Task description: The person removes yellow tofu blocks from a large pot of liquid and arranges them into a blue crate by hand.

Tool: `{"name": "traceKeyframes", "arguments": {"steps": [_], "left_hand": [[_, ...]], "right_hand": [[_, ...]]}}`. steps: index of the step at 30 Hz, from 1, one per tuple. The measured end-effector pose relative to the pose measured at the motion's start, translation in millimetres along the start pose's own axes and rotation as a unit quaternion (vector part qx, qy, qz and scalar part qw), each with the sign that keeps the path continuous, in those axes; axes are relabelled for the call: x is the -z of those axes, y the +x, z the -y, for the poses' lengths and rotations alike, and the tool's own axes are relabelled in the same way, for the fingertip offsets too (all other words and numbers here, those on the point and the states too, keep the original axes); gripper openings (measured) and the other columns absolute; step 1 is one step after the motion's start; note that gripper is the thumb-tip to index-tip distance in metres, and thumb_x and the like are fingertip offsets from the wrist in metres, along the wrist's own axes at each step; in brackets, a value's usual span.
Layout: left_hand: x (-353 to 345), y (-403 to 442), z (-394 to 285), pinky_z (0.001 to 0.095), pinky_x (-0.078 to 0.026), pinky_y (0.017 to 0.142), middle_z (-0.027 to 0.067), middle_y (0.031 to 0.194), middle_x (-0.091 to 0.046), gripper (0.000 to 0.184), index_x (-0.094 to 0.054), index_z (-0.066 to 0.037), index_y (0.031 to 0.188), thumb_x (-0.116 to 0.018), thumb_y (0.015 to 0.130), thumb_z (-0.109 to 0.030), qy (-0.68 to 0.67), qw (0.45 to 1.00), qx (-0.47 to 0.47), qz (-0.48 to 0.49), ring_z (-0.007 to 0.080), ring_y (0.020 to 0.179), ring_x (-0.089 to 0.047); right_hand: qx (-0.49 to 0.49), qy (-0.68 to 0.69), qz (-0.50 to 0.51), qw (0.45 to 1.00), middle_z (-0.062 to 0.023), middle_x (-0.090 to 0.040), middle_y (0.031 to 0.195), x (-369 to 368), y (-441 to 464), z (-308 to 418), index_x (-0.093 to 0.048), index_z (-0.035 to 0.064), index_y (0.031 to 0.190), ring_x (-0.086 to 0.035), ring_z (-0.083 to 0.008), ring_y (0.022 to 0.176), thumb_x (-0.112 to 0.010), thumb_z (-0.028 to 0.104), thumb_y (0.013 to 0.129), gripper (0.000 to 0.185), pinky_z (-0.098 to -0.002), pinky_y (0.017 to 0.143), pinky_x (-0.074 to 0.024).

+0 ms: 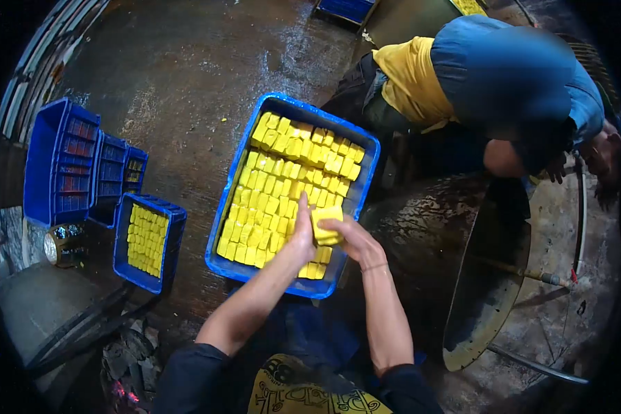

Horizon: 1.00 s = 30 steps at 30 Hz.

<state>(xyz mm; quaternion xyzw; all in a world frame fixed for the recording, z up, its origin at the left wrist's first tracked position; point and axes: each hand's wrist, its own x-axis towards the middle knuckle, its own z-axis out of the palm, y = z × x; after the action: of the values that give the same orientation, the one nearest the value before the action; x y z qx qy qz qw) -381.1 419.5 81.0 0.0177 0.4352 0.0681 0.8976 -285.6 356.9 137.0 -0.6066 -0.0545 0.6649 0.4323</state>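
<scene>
Over the near right part of a large blue crate (217,259), my right hand (355,240) is closed round a small stack of yellow blocks (326,224) that look like tofu. Its thumb lies across the top of the stack. My left hand (302,228) is held edge-up at the stack's left side, fingers stretched out and flat, and seems to touch it. Below both hands, rows of the same yellow tofu blocks (259,207) stand close together in the crate. My hands hide part of the rows near the crate's front right.
Left of me stands a smaller blue crate (176,241) of yellow blocks, with several blue crates (41,165) tilted behind it. A co-worker (421,76) bends over at the right, near a large round metal vat (490,276). The floor (165,83) is wet.
</scene>
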Motion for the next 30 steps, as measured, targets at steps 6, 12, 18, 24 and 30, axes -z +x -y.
{"name": "traceKeyframes", "arguments": {"steps": [6,12,18,24,30], "left_hand": [[102.2,85.3,-38.6,0.0351,-0.039,0.095,0.0231,0.118,-0.059,0.069,-0.061,0.004,0.115,-0.04,0.09,-0.057,0.562,0.818,-0.058,-0.11,0.0301,0.108,-0.056],[98.4,83.0,-30.0,0.0393,-0.042,0.092,0.0315,0.111,-0.059,0.065,-0.062,0.003,0.11,-0.035,0.093,-0.053,0.668,0.743,-0.021,0.011,0.035,0.102,-0.059],[100.5,83.3,-22.6,0.0503,-0.041,0.087,0.0344,0.102,-0.058,0.055,-0.056,0.005,0.1,-0.023,0.097,-0.039,0.764,0.641,-0.049,0.042,0.046,0.1,-0.055],[93.8,73.1,9.4,0.0432,-0.043,0.085,0.0238,0.113,-0.057,0.042,-0.056,0.003,0.11,-0.048,0.091,-0.034,0.724,0.614,-0.314,0.029,0.0357,0.101,-0.054],[-200.7,-113.1,105.5,0.0367,-0.043,0.083,0.0143,0.102,-0.057,0.025,-0.056,0.0,0.101,-0.064,0.078,-0.007,0.589,0.537,-0.537,0.278,0.0311,0.099,-0.053]], "right_hand": [[-0.171,-0.472,-0.363,0.785,-0.0234,-0.052,0.125,-24.0,98.3,-80.4,-0.059,0.0032,0.119,-0.037,-0.0374,0.128,-0.072,0.056,0.064,0.077,-0.0518,0.096,-0.039],[-0.154,-0.619,-0.169,0.751,-0.0184,-0.049,0.133,10.9,94.7,-69.9,-0.059,0.0134,0.125,-0.036,-0.0387,0.129,-0.038,0.07,0.08,0.074,-0.0514,0.102,-0.0264],[-0.093,-0.666,-0.06,0.738,-0.0237,-0.051,0.129,19.9,72.6,-87.0,-0.043,0.0106,0.137,-0.049,-0.0356,0.12,-0.032,0.055,0.091,0.066,-0.0512,0.105,-0.0258],[0.304,-0.35,-0.208,0.861,-0.0309,-0.048,0.126,-1.1,-93.7,-42.8,-0.05,0.0027,0.127,-0.044,-0.0413,0.122,-0.06,0.029,0.086,0.049,-0.0417,0.101,-0.0379],[0.473,-0.27,-0.387,0.744,-0.016,-0.059,0.112,141.8,-340.1,13.3,-0.059,0.0001,0.11,-0.056,-0.0269,0.109,-0.067,0.017,0.081,0.034,-0.0385,0.093,-0.043]]}}
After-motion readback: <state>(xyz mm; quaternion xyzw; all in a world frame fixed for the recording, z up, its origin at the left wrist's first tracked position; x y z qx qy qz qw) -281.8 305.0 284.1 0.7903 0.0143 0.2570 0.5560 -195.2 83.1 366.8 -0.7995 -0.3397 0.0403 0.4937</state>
